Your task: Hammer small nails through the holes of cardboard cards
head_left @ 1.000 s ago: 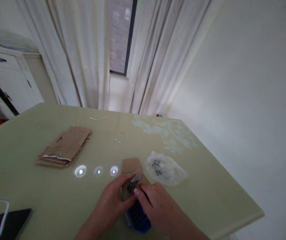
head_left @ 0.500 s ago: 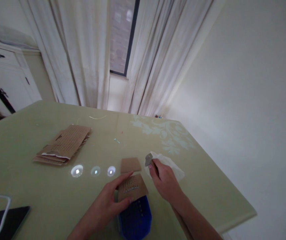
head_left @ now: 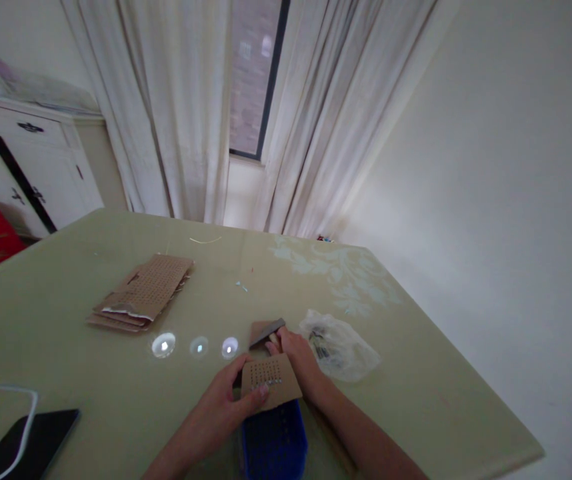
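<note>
While the left hand (head_left: 231, 400) is clamped on the perforated card (head_left: 279, 385), I have the right hand (head_left: 300, 363) closed around the grey-headed tool (head_left: 267, 333) just beyond it. Key relation, as I judge it: the tool's head sits on the far side of the card, to the left of the right hand, and looks apart from the card. Long axis of the head slants from near left to far right; the row of small shiny bits in the card runs left to right. Card is tilted, holed face toward me — left thumb pressed on it, the other fingers mostly hidden. I can't call the card's long axis; it reads close to square. Left hand is the nearer one, being on the card; right wrist passes just by the card's right edge, contact unclear. Blue basket (head_left: 300, 433) is on the near side, card overlapping its far end in my view. Flat brown piece (head_left: 257, 327) shows behind the tool — can't read the height between them. Tan stick (head_left: 333, 438) runs along the right forearm; can't tell if it's the tool's handle. Plastic bag (head_left: 349, 350) lies just right of the right hand.
</note>
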Motion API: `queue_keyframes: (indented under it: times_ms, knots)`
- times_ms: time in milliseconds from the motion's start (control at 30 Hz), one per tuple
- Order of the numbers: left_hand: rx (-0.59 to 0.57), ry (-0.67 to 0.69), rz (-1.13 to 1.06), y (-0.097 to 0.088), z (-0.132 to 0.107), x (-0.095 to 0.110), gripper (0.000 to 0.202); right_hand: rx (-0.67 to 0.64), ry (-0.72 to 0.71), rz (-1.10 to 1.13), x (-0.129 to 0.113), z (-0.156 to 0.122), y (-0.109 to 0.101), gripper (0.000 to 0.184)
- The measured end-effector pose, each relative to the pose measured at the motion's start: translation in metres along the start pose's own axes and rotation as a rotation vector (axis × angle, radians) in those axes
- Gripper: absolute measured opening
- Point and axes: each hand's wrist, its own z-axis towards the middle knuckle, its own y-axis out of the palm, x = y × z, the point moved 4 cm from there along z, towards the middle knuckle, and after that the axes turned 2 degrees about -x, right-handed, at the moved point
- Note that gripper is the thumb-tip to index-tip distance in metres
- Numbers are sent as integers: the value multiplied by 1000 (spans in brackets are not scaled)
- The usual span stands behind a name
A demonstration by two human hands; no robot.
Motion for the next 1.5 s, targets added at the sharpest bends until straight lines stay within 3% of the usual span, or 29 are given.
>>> queue_keyframes:
  times_ms: [300,467,633,767,833,900,967,1067,1167,1333,1433,1500]
  knots:
    - [148,54,79,0,1,11,45,63,114,-26,23,20,-14,19]
    - [150,174,41,2,2,20,47,98,118,21,24,12,-19,18]
    - [248,107,-103,1,-3,18,49,176,83,178,20,-5,-32,13]
    - [481,26,-286,-7,-7,15,51,170,-42,415,6,-21,-46,46]
    - [591,27,-369,-12,-6,20,53,78,-125,561,-9,-30,-51,65]
    - [661,71,-394,-16,-3,31,53,-70,-225,800,-29,-37,-56,64]
    - [679,144,-344,-19,2,42,52,-167,-285,1014,-46,-40,-63,56]
    - [650,254,-240,-22,12,47,61,-128,-285,1071,-60,-31,-74,47]
    - [694,375,-198,-31,14,33,70,-161,-303,1127,-65,-15,-76,50]
    - [692,403,-29,-45,6,7,55,-304,-300,1224,-66,-3,-70,54]
    - [713,425,145,-49,0,9,47,-233,-275,1287,-62,-2,-70,48]
    - [657,485,290,-48,1,18,43,-170,-243,1335,-59,-2,-70,43]
